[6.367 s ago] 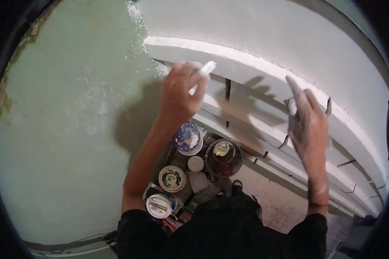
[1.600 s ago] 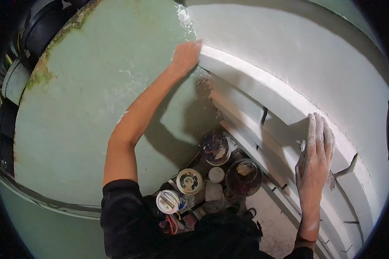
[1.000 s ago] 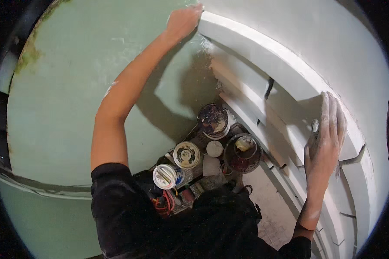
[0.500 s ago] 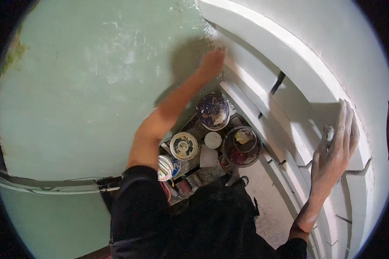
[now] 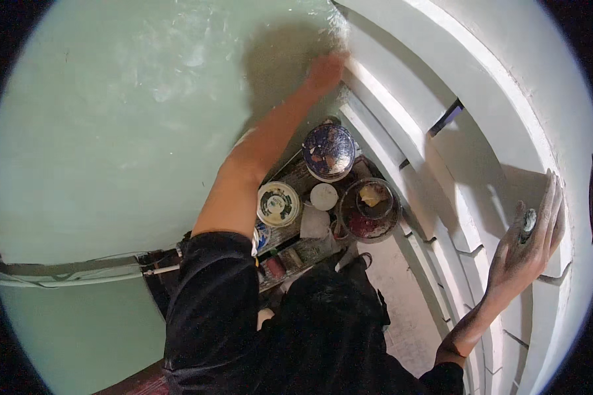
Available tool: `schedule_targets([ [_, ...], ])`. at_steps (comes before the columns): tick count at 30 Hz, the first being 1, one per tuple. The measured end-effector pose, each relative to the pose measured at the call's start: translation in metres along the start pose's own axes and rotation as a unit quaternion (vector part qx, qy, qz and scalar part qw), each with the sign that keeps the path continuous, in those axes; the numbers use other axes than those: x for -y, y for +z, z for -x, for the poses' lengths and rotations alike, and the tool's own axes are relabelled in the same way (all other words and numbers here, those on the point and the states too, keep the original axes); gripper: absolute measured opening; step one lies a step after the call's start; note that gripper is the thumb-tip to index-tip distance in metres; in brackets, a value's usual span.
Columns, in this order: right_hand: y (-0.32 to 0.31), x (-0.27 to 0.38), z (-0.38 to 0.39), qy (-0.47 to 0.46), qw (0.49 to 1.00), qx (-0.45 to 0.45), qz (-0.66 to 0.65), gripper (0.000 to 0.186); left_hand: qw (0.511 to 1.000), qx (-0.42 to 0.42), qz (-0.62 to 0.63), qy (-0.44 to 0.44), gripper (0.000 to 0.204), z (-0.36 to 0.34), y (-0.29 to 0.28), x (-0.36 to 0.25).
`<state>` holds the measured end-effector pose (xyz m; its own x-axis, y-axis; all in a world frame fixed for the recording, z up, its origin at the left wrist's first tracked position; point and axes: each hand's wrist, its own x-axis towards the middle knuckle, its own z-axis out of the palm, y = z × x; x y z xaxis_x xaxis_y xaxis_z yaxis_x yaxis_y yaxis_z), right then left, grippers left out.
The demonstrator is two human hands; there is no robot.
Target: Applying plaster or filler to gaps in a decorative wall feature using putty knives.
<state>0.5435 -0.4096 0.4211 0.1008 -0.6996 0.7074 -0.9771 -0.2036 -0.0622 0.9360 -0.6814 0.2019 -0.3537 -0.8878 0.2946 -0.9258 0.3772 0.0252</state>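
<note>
One blurred left hand, its grip indiscernible, is where the green wall meets curved white slats, while the right hand, fingers extended, lies against an upper slat, a grey lump between thumb and forefinger.

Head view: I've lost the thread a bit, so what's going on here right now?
A person works bare-handed at a pale green wall and curved white ledges. The left hand is at the corner where the wall meets the end of a narrow white ledge; whether it holds anything is unclear. The right hand has a small greyish-white lump tucked by the thumb, its fingers along the wide white ledge. Below sits a paint-spattered blue-topped bucket.
</note>
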Motion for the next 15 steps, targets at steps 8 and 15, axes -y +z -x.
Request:
schedule_targets([
  [8,0.001,0.009,0.000,-0.002,1.000,0.006,0.022,0.065,0.964,-0.262,-0.054,0.009,0.017,0.009,0.020,0.013],
  [15,-0.001,-0.007,0.003,-0.048,0.998,-0.024,0.021,0.070,0.984,-0.158,-0.058,-0.052,0.021,0.002,0.010,0.013],
])
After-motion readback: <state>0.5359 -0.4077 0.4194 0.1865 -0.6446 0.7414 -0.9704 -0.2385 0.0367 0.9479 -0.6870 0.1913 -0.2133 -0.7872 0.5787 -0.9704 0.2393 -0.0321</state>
